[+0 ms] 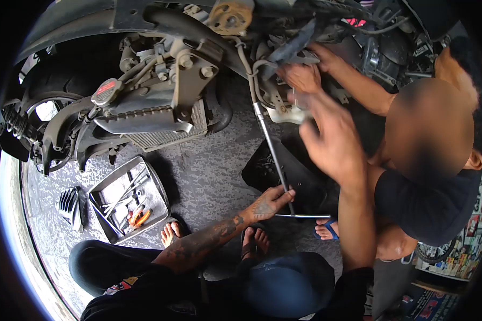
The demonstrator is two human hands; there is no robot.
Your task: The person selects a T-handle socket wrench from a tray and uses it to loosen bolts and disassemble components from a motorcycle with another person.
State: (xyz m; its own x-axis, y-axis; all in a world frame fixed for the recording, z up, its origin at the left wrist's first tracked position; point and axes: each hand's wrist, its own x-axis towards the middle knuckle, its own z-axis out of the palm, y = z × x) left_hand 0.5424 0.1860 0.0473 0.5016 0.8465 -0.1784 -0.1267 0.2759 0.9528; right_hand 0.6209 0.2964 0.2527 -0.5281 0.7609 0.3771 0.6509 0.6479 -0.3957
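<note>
My left hand (272,202), on the tattooed arm, is closed around the lower shaft of a long T-handle socket wrench (273,152). The crossbar lies just below my grip, and the socket end points up toward the frame of a partly stripped motorbike (144,101). My right hand (333,143) is raised to the right of the wrench, fingers apart and slightly blurred, with nothing seen in it. Beyond it, a co-worker's hands (304,76) reach in among the engine parts, near a dark loose panel (294,47); what they touch is partly hidden.
A metal tray (163,193) of tools, with orange-handled pliers (140,218), stands on the floor at left. Beside it lies a black ribbed part (70,207). A black plastic panel (305,176) lies under the wrench. The co-worker (428,198) crouches close at right.
</note>
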